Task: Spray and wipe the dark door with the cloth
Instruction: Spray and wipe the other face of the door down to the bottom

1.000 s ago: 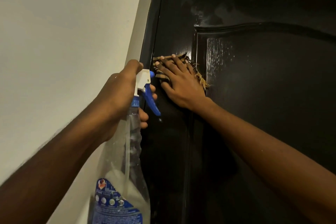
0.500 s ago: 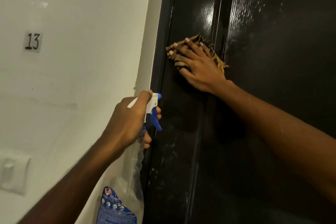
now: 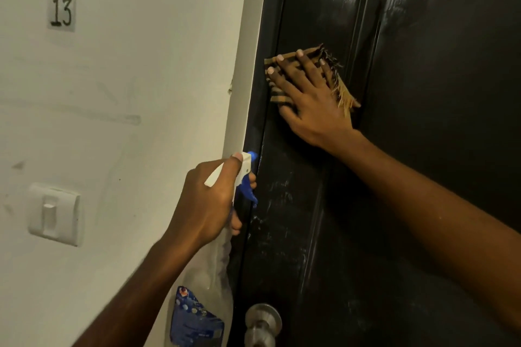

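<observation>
Wiping the dark door (image 3: 437, 121) near its frame edge — cloth (image 3: 344, 94) flat under the right hand (image 3: 313, 104).
Presses the fringed cloth to the door with straight, spread fingers (image 3: 290, 72); grips the spray bottle (image 3: 201, 290) at the neck in the left hand (image 3: 205, 205), below and left of the right, apart. Under the left hand — a door knob (image 3: 262, 318); left of it, a light switch (image 3: 55, 214).

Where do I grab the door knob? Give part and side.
Grip the door knob by its round head, coming from the front and right: it juts out from the door on a narrower neck, and the spray bottle hangs close on its left.
</observation>
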